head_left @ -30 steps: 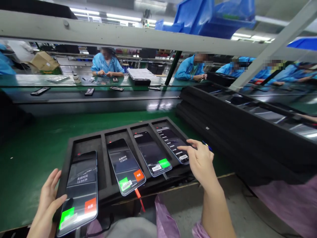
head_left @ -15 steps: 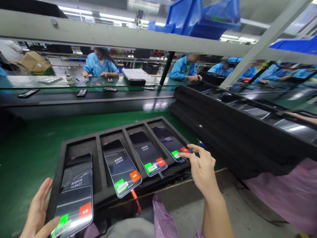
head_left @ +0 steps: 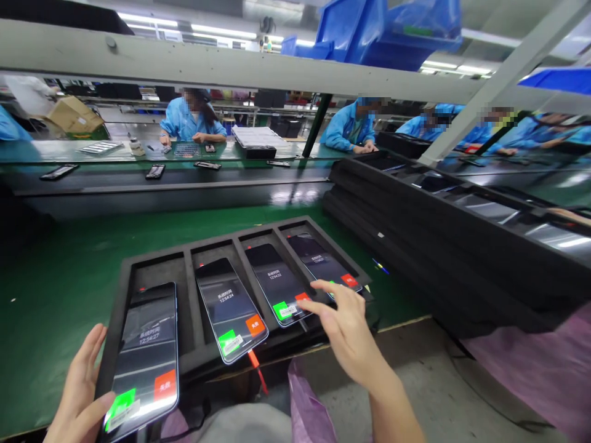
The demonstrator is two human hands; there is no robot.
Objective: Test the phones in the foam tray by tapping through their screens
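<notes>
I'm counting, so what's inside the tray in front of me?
Four lit phones, one per compartment of the tray. The right hand hides parts of the rightmost two; what's beneath the phones is covered.

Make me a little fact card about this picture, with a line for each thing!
Tray: black, four compartments, on a green table
Phones: four, one per compartment, screens lit
Left hand: beside the tray's left wall, thumb over the leftmost phone
Right hand: fingertip over the red square on the third phone; touching unclear
Cable: red, below the second phone
Across: people in blue
</notes>
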